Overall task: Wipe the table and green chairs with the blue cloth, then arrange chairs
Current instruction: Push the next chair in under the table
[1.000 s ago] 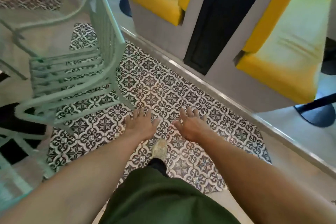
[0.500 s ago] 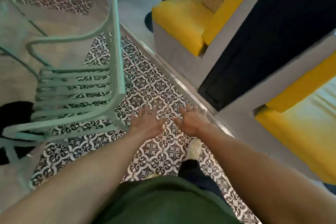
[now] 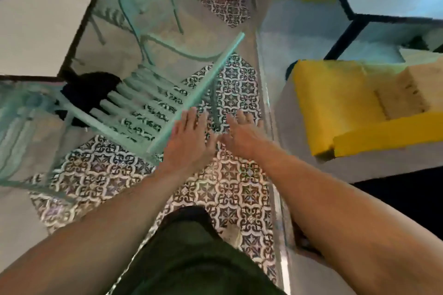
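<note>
- Seemingly the wiping is over or set aside, since no blue cloth shows anywhere and neither hand carries one; judging by that, the arranging of chairs is the step in hand, though I cannot tell whether table or chairs are clean
- Largest thing first: one white table (image 3: 36, 19) fills the far left, its dark edge running down toward the chairs
- Green chairs, counted: three in part; one slatted chair (image 3: 148, 112) just left of the hands, its backrest rail slanting up to the right; a second chair (image 3: 143, 2) farther off beside the table; a third chair (image 3: 21, 127) at the left edge, blurred
- Yellow cushioned seats (image 3: 335, 103): two show on the right, one near, one far
- Hands, two: the left hand (image 3: 189, 143) is spread, fingers straight, at or touching the slatted chair's backrest rail; the right hand (image 3: 242, 136) is spread likewise, just beside it over the patterned floor (image 3: 227, 189), holding nothing
</note>
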